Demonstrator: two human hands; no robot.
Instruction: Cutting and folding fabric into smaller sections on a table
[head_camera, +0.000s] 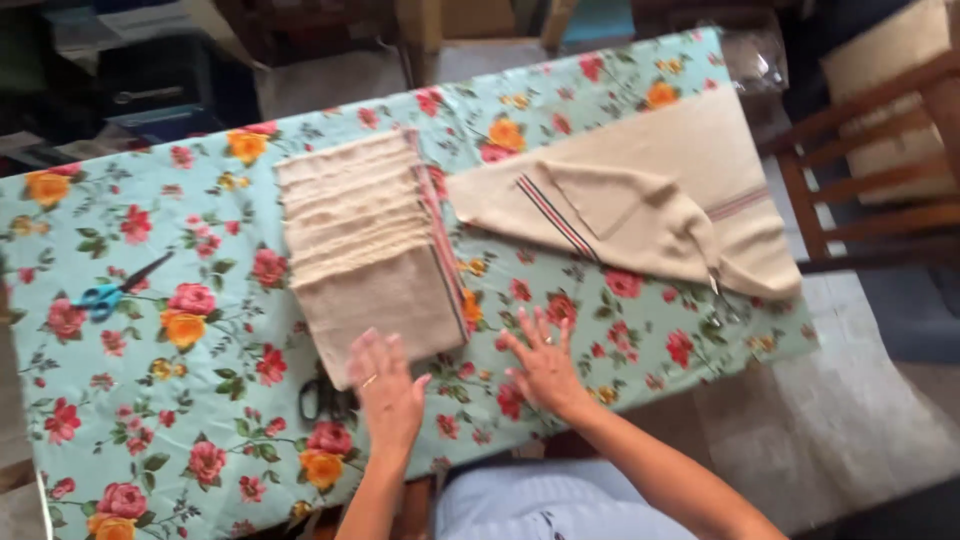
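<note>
While both hands lie flat with nothing clasped, the scene reads so:

Left hand (388, 392): fingers spread and open, palm down, resting on the near edge of the stack of folded cloths (372, 245); it grips nothing.

Right hand (545, 362): fingers splayed wide, palm pressed on the floral tablecloth (180, 240), just beside the stack's near right corner; it holds nothing.

Stack of folded cloths: beige, many layers fanned along the far side, a red-striped edge on its right; it sits mid-table, straight ahead of the person.

Loose cloth (650, 200): same beige with dark and red stripes, spread and partly folded over itself, right of the stack and reaching the table's right edge.

Black scissors (322, 397): on the table just left of the left hand, partly hidden by it.

Blue-handled scissors (115, 290): well apart, towards the table's left side.

Wooden chair (870, 170): beyond the right end of the table.

Between hands: bare tablecloth only.
</note>
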